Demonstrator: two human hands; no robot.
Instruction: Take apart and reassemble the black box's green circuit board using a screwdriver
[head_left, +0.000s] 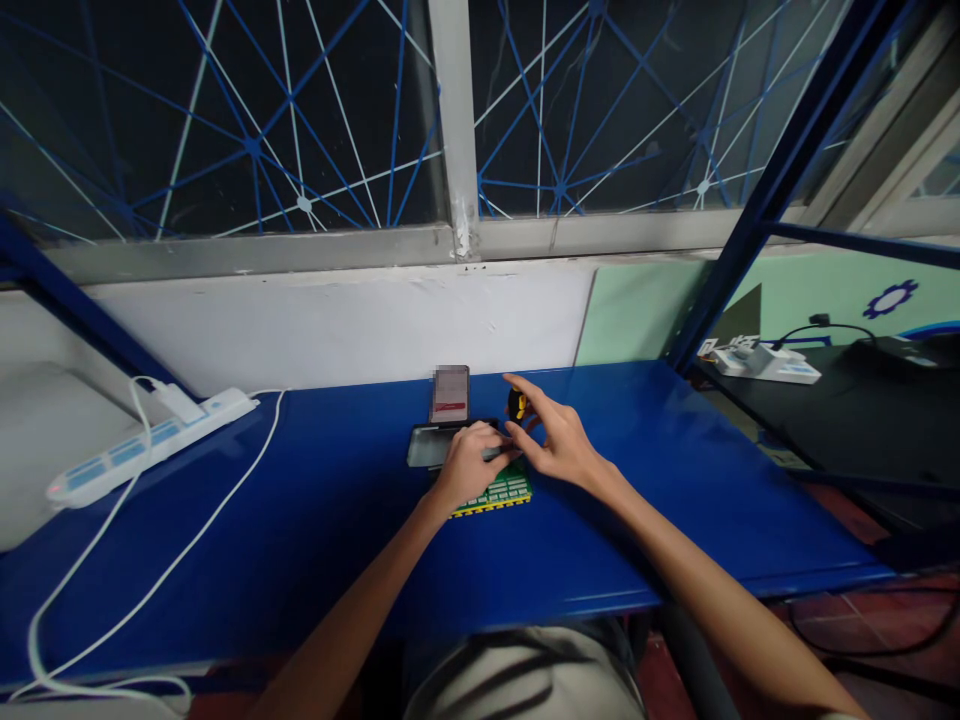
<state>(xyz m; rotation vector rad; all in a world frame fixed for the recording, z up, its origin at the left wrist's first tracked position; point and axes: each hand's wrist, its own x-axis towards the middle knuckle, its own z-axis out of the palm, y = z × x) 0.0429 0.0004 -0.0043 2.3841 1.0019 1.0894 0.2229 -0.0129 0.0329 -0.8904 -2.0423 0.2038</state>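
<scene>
Over a green circuit board (510, 487) with a yellow front edge, my left hand (471, 462) is bent, its thumb and fingers drawn together near the board's far side. What lies between those fingertips is too small to make out. My right hand (559, 437) comes in from the right, index finger raised and thumb reaching toward the left fingertips. A small black-and-yellow tool (517, 404) shows within its curled fingers; its tip is hidden. Behind my left hand lies a shallow grey tray (425, 448) with a dark rim, partly covered by the hand.
A phone-like slab (451, 392) stands behind the tray. On the left of the blue table (337, 500) lies a white power strip (154, 445) with a trailing white cable (225, 510). Blue frame posts (739, 220) rise at both sides. A black table (840, 410) adjoins on the right.
</scene>
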